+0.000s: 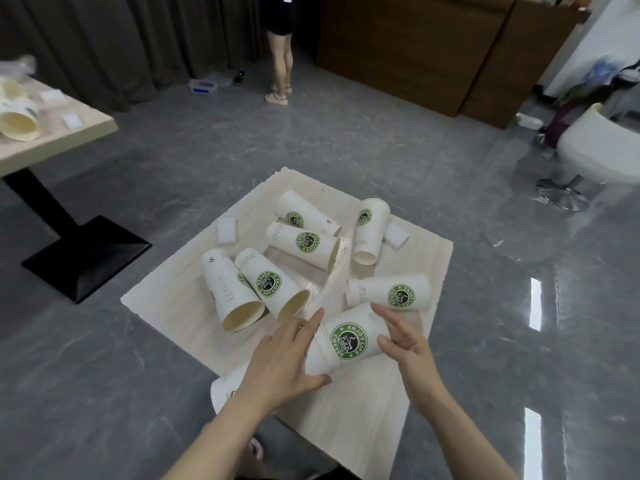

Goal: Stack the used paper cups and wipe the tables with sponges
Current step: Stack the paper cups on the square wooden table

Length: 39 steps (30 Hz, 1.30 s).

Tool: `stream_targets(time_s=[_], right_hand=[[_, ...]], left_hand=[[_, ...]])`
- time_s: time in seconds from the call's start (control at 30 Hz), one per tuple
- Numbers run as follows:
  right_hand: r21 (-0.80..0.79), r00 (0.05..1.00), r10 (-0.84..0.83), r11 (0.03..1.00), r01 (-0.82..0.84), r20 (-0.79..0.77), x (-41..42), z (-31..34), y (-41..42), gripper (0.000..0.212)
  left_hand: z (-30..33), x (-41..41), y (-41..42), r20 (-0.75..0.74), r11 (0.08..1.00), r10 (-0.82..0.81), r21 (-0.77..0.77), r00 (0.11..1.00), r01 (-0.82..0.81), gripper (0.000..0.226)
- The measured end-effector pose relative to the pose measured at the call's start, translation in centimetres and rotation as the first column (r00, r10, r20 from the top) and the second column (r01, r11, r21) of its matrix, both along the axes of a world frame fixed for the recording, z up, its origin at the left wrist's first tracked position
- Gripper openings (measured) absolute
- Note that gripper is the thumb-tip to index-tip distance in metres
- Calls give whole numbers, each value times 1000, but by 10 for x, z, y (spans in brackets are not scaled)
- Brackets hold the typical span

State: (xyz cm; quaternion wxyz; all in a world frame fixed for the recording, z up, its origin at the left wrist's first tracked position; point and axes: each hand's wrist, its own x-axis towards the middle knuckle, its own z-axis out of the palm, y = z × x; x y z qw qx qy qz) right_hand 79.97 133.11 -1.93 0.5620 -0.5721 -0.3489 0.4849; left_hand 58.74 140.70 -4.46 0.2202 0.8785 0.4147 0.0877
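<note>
Stacking step in hand, first cup. A white green-logo paper cup [346,339], lying at the table's 6 o'clock, is touched by the left hand [282,362] and right hand [403,341], fingers straight, neither gripping. Next, probably: cup gripped, then nested into the cup at 3 o'clock [388,292]. Sponges untouched.

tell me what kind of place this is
Likely a café or coffee-shop seating area: branded paper coffee cups lie on a small wooden table, a second pedestal table stands nearby, and a wooden counter lines the back.

paper cups [348,339], green logo "ENJOY LIFE COFFEE"
</note>
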Motion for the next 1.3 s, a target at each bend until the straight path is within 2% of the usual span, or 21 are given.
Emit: stream_targets(time_s=[0.2,0.5,0.6,0.67,0.73,0.8,0.87,0.93,1.0,1.13,1.3], right_hand=[[-57,992,123,991,-122,0,-25,-2,0,50],[-96,977,204,973,-210,-61,-48,-2,5,48],[-84,990,131,987,-134,-43,-41,0,9,44],[-44,992,-53,997,59,118,-24,-4,12,43],[-15,895,-217,970,242,390,-1,-10,14,44],[-63,761,-262,927,369,593,22,-18,13,42],[-177,707,-200,890,421,678,45,-26,12,44],[-312,730,-119,849,426,673,58,-30,11,49],[-361,770,-112,835,416,628,65,-35,9,49],[-284,869,-214,887,364,446,69,-44,6,48],[-174,912,-302,918,357,278,58,-26,6,44]], left_hand=[[3,7,-3,17,999,-32,-20,999,32,105],[8,13,4,23,999,-39,-29,999,40,108],[7,13,7,25,999,-32,-22,999,32,108],[7,11,9,27,1000,-15,-18,1000,15,108],[7,7,11,30,1000,2,-22,1000,-1,107],[6,3,13,24,1000,3,-28,1000,-3,106],[5,-1,16,11,999,-4,-46,1000,4,107],[5,-2,18,5,997,-11,-70,1000,11,107],[7,-2,18,0,997,-11,-82,1000,11,108],[10,3,16,-18,997,-24,-72,1000,22,107],[11,8,13,-1,997,-30,-69,1000,30,106]])
